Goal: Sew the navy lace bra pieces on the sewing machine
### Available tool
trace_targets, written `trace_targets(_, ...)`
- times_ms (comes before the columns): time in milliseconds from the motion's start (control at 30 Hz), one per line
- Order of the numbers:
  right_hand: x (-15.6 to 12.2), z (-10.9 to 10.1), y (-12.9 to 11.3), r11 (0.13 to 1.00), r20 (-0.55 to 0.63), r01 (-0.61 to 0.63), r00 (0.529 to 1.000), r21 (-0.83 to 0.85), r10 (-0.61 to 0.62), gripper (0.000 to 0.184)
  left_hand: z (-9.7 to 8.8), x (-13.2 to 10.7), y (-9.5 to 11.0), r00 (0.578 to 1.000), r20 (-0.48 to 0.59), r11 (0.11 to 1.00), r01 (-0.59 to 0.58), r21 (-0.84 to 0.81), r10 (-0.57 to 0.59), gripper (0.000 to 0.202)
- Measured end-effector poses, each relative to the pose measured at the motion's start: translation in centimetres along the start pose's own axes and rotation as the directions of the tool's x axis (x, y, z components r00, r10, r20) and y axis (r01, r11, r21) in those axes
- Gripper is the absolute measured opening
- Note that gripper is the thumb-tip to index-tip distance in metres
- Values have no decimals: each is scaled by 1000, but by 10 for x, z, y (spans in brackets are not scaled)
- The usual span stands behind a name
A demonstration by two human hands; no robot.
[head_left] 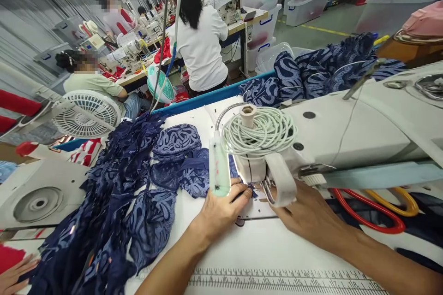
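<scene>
My left hand [226,207] is at the sewing machine's needle area, its fingers pressed together on the edge of a navy patterned bra piece [195,175]. That piece lies flat to the left, joined to more navy cups and straps. My right hand [304,209] reaches in from the right; its fingertips are hidden behind the white guard of the sewing machine [321,124], close to the presser foot. What it holds, if anything, does not show. A light-green lamp [219,166] hangs over my left fingers, hiding part of the cloth.
A long heap of navy bra pieces [110,179] runs down the left side. Red-handled scissors [374,216] and a yellow handle [398,203] lie at right. A printed ruler [277,279] edges the table. Another person's hand [17,276] rests at lower left; bundled navy pieces [311,73] sit behind.
</scene>
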State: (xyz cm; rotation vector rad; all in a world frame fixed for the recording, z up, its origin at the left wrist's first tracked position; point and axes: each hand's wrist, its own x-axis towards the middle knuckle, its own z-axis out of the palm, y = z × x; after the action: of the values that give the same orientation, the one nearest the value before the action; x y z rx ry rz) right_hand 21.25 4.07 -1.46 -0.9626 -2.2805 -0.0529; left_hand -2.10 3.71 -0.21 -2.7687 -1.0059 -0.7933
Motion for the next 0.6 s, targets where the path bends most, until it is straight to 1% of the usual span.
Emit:
trace_targets(67, 1, 0, 0, 999, 79, 37, 996, -37, -34, 32, -2, 1, 0, 1000, -20, 1000, -13, 22, 14, 29)
trace_targets(167, -1, 1, -1, 998, 154, 47, 987, -48, -39, 42, -4, -1, -1, 999, 33, 1000, 11, 22, -11, 33)
trace_targets(233, -3, 2, -1, 998, 143, 48, 989, -34, -43, 42, -4, -2, 0, 997, 49, 999, 52, 7, -52, 33)
trace_targets(300, -5, 4, 0, 998, 120, 53, 992, -22, -50, 43, -2, -4, 1, 996, 35, 997, 79, -5, -79, 33)
trace_targets(400, -7, 7, 0, 998, 106, 55, 993, -37, -51, 44, 2, -5, 2, 997, -16, 997, 75, 1, -75, 35)
trace_targets(467, -8, 8, -1, 994, 105, 58, 993, -90, -48, 46, 4, -4, 2, 996, -40, 997, 76, 10, -76, 33)
trace_targets(533, -9, 9, -1, 990, 91, 59, 995, -127, -48, 48, 4, -2, 1, 995, -48, 996, 83, 17, -82, 31)
trace_targets(600, -11, 8, -1, 995, 81, 35, 996, -98, -27, 44, 2, -1, -1, 992, -42, 993, 118, 13, -117, 28)
